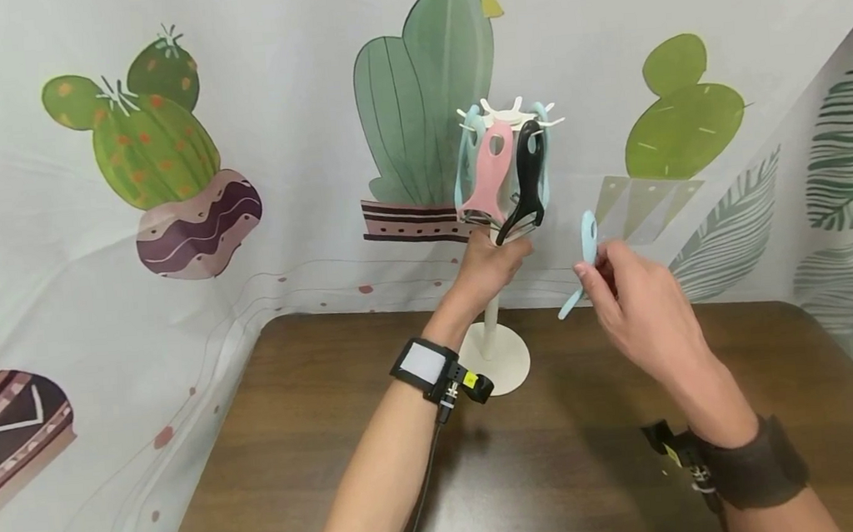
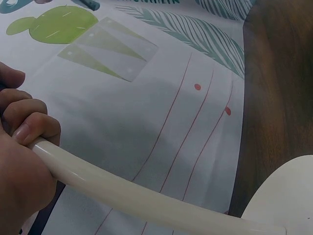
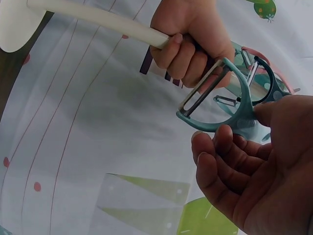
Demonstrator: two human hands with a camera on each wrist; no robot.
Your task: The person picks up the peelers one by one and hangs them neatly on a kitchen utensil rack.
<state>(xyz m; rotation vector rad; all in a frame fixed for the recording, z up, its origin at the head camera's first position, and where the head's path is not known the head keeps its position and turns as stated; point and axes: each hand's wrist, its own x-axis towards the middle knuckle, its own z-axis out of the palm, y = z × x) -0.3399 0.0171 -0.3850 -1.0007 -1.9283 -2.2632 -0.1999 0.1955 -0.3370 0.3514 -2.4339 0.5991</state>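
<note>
My left hand (image 1: 488,268) grips the pole (image 2: 112,188) of a white rotating-style stand, just under the hanging peelers. From the hooks of its top ring (image 1: 508,116) hang a pink peeler (image 1: 490,173), a black peeler (image 1: 530,174) and light blue ones behind them (image 1: 545,165). To the right of the stand, my right hand (image 1: 644,307) pinches a light blue peeler (image 1: 589,236) by its handle between thumb and fingers. In the right wrist view that peeler's blade (image 3: 203,90) and forked head show in full, apart from the rack.
The stand's round white base (image 1: 509,364) rests on a brown wooden table (image 1: 320,441). Behind the table hangs a white cloth (image 1: 296,142) printed with cacti and leaves. A cable (image 1: 424,483) runs from the left wristband along the forearm.
</note>
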